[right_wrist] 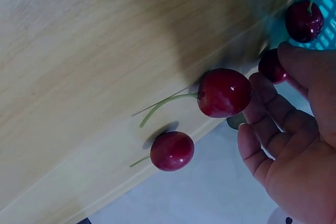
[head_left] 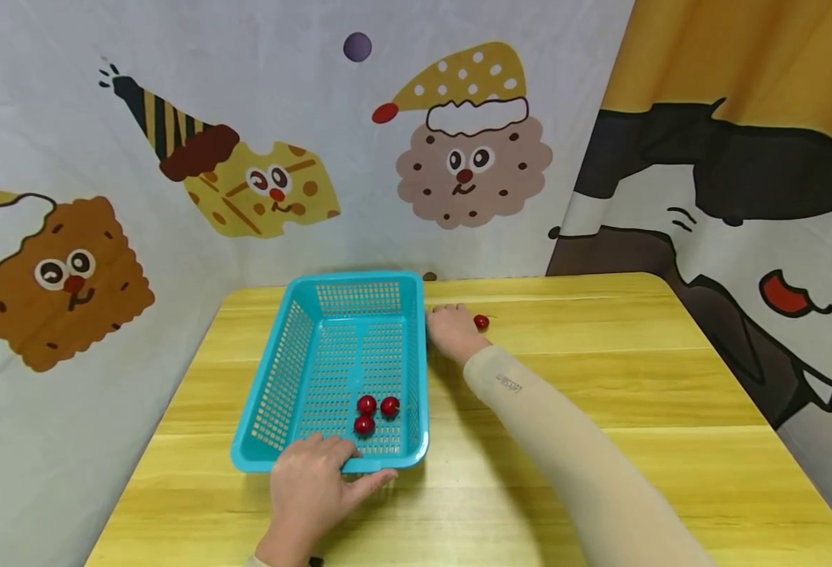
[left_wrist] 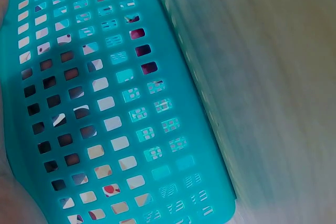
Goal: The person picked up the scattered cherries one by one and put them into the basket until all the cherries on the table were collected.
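Observation:
A turquoise perforated basket (head_left: 425, 378) stands on the wooden table, with three red cherries (head_left: 366, 405) inside near its close right corner. My left hand (head_left: 313, 480) grips the near rim, fingers over the edge and thumb along the outside. Close beside the basket's right wall is my right hand (head_left: 456, 332). In the right wrist view, a dark red cherry (right_wrist: 273, 66) sits between the thumb and fingers of that hand. Another cherry (right_wrist: 304, 21) lies by the turquoise wall. Two stemmed cherries (right_wrist: 224, 93) rest on the table past the fingertips.
The wooden table (head_left: 586, 370) extends right of the basket to a rounded far corner. Behind it hangs a white cloth (head_left: 359, 244) printed with cartoon cookies and cheese. A yellow curtain-like area (head_left: 763, 63) is at upper right.

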